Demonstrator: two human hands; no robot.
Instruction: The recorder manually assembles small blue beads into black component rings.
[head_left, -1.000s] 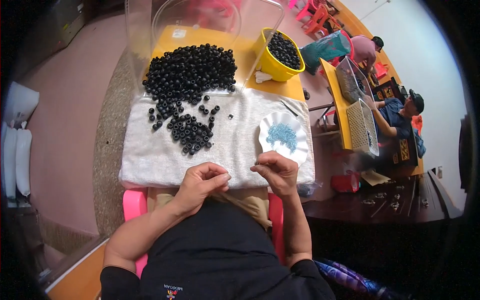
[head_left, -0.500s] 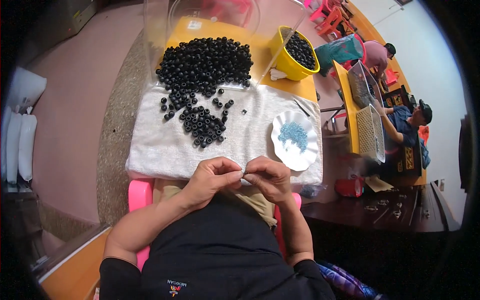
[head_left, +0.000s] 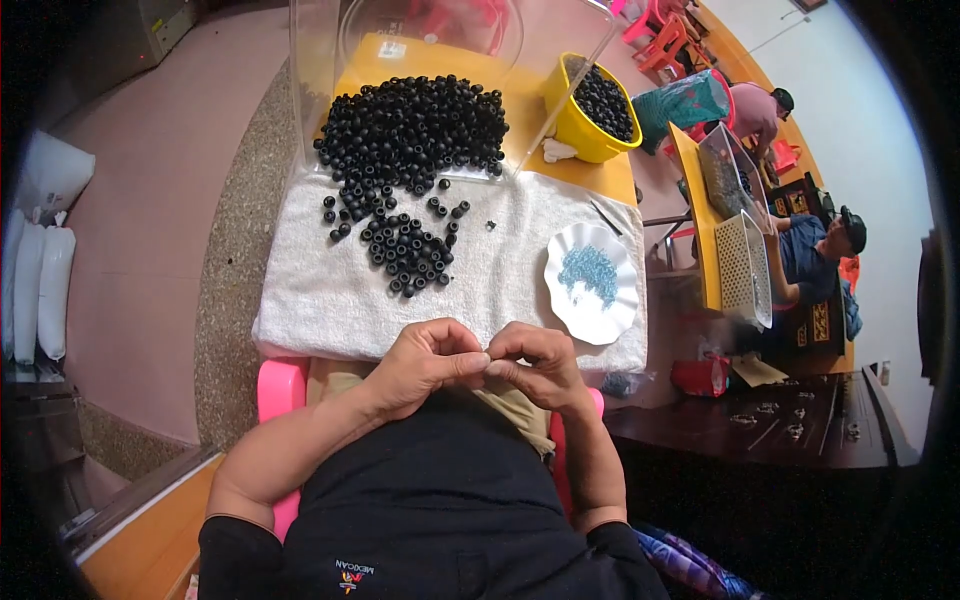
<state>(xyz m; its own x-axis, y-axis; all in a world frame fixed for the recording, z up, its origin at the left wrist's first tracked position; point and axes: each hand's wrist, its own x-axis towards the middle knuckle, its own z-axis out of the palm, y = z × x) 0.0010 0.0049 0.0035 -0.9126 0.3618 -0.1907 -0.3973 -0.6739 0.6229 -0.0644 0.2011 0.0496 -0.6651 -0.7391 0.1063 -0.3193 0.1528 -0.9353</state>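
My left hand and my right hand meet above my lap, at the near edge of a white towel. Thumb and forefinger of each are pinched, and the fingertips touch. Whatever lies between them is too small and covered to make out. Beyond the left hand, loose black round beads with holes are scattered on the towel. Past the right hand stands a white wavy-rimmed plate bearing small clear-blue pieces. One tiny dark piece rests alone on the towel.
A clear plastic box on its side spills a big heap of black beads. Behind the plate are tweezers and a yellow tub of black beads. At right, a co-worker sits by a white perforated basket.
My fingertips have drawn slightly closer together, the right thumb now straighter against the left. Beads, plate and tub stay where they were. The co-worker's arm has shifted a little.
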